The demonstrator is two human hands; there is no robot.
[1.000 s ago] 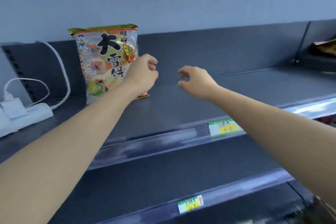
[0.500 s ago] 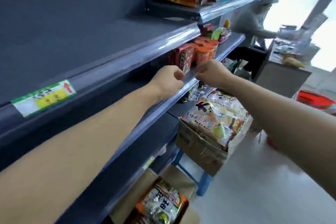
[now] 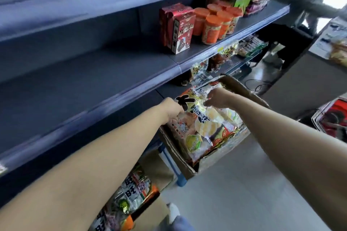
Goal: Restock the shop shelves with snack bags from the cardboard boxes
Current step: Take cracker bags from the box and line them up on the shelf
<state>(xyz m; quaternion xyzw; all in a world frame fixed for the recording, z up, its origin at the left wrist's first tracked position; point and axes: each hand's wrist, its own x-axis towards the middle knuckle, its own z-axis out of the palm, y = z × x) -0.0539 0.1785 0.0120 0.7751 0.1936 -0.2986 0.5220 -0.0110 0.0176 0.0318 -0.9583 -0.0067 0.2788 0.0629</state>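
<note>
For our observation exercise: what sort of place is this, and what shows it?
Most likely a small shop: long grey shelves carry red boxes and orange-lidded jars, and an open cardboard box beside them holds snack bags.

A shiny snack bag [image 3: 203, 124] lies flat on top in a full cardboard box [image 3: 181, 157] at four o'clock. A second box [image 3: 150, 212] of bags [image 3: 135, 191] sits lower, at seven o'clock.

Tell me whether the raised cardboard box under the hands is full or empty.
Full: snack bags lie piled up to the rim of the cardboard box.
</note>
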